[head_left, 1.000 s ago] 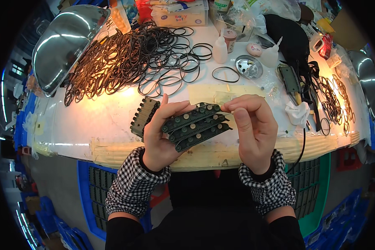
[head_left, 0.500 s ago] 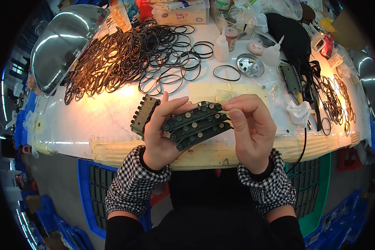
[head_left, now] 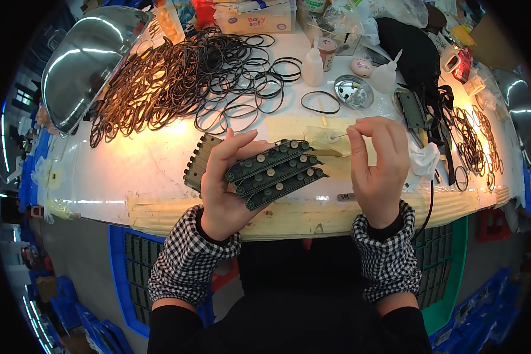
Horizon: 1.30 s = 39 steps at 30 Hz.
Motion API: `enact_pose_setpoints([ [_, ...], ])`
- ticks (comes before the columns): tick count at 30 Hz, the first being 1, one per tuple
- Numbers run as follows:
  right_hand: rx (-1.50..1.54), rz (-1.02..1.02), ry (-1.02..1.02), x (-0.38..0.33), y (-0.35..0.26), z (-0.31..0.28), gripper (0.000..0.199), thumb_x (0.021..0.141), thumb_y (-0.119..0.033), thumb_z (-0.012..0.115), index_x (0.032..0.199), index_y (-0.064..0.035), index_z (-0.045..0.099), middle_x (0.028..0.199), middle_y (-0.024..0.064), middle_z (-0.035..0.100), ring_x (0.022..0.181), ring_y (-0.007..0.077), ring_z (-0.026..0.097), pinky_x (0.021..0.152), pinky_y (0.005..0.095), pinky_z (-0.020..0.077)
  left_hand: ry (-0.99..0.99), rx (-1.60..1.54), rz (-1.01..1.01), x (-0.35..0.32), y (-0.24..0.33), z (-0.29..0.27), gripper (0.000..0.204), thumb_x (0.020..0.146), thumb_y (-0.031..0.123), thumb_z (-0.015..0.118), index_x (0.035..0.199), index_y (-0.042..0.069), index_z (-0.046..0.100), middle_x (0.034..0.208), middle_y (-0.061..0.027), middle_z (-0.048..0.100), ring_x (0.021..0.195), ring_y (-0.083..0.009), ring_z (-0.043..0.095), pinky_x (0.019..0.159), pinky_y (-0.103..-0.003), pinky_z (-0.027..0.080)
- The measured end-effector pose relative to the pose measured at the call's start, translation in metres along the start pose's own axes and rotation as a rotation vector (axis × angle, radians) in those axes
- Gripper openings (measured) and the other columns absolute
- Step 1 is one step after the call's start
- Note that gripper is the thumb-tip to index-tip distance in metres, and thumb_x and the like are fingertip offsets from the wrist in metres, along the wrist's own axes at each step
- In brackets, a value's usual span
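Observation:
My left hand point(head_left: 224, 194) is closed round three dark green toy tank track units point(head_left: 274, 171), fanned side by side with small round wheels along them, some tan. My right hand point(head_left: 380, 168) is raised to their right, apart from them. Its thumb and fingertips pinch a thin needle-like rod point(head_left: 340, 137). The rod's tip is over a yellowish taped patch point(head_left: 321, 139) on the table. Just left of my left hand lies another unit, a ridged olive-green one point(head_left: 198, 163) with dark knobs along its edges.
Black rubber loops point(head_left: 177, 76) lie heaped at the back left beside a shiny metal bowl point(head_left: 91, 65). A white squeeze bottle point(head_left: 313, 68) and a round metal dish point(head_left: 354, 92) stand behind my hands. Trays, one blue point(head_left: 119, 259) and one green point(head_left: 459, 265), sit below the table's padded edge.
My right hand has moved right and up, away from the track units, and the thin rod now shows in its fingertips. My left hand has shifted slightly left with the units.

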State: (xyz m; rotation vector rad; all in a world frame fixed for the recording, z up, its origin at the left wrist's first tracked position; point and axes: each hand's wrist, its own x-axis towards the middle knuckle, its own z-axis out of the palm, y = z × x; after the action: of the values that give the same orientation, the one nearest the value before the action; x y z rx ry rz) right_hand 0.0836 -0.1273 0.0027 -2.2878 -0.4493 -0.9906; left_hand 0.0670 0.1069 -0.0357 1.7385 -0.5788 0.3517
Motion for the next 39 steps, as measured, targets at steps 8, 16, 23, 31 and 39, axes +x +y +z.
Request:
enact_pose_setpoints([
  [8, 0.192, 0.009, 0.096, -0.003, -0.014, -0.009, 0.006, 0.085, -0.001, 0.067, 0.086, -0.0009, 0.061, 0.091, 0.0097, 0.065, 0.084, 0.0246, 0.059, 0.074, 0.0323, 0.0469, 0.043, -0.132, 0.003, 0.002, 0.003, 0.004, 0.076, 0.075, 0.003, 0.081, 0.137, 0.000, 0.038, 0.116, -0.0121, 0.065, 0.108, -0.0199, 0.064, 0.106, -0.037, 0.040],
  [16, 0.887, 0.317, -0.086, -0.019, -0.035, 0.008, 0.008, 0.096, -0.004, 0.057, 0.099, 0.0031, 0.058, 0.104, 0.0147, 0.065, 0.099, 0.0224, 0.063, 0.089, 0.0312, 0.0486, 0.035, -0.131, 0.013, 0.003, 0.004, 0.006, 0.078, 0.075, 0.003, 0.082, 0.138, 0.000, 0.037, 0.116, -0.0133, 0.064, 0.107, -0.0202, 0.065, 0.101, -0.035, 0.046],
  [23, 0.827, 0.284, -0.092, -0.019, -0.035, 0.009, 0.007, 0.095, -0.004, 0.059, 0.097, 0.0033, 0.060, 0.104, 0.0146, 0.065, 0.096, 0.0209, 0.063, 0.086, 0.0297, 0.0486, 0.005, -0.020, 0.066, 0.004, 0.002, 0.001, 0.080, 0.074, 0.003, 0.083, 0.138, 0.000, 0.036, 0.114, -0.0136, 0.064, 0.104, -0.0206, 0.066, 0.095, -0.032, 0.050],
  [31, 0.885, 0.336, 0.004, -0.017, -0.038, 0.008, 0.006, 0.094, -0.003, 0.059, 0.094, 0.0031, 0.060, 0.102, 0.0142, 0.065, 0.092, 0.0205, 0.063, 0.083, 0.0290, 0.0483, -0.015, -0.053, 0.074, 0.003, 0.000, 0.001, 0.081, 0.075, 0.004, 0.081, 0.140, -0.003, 0.032, 0.117, -0.0167, 0.061, 0.106, -0.0227, 0.063, 0.093, -0.034, 0.053],
  [39, -0.066, -0.040, -0.032, 0.000, 0.000, 0.002, 0.011, 0.081, -0.001, 0.068, 0.088, -0.0024, 0.060, 0.092, 0.0108, 0.062, 0.087, 0.0305, 0.057, 0.075, 0.0389, 0.0455, 0.029, -0.053, 0.039, 0.003, 0.001, 0.003, 0.080, 0.073, 0.005, 0.083, 0.138, 0.001, 0.037, 0.115, -0.0117, 0.065, 0.104, -0.0189, 0.066, 0.105, -0.036, 0.042],
])
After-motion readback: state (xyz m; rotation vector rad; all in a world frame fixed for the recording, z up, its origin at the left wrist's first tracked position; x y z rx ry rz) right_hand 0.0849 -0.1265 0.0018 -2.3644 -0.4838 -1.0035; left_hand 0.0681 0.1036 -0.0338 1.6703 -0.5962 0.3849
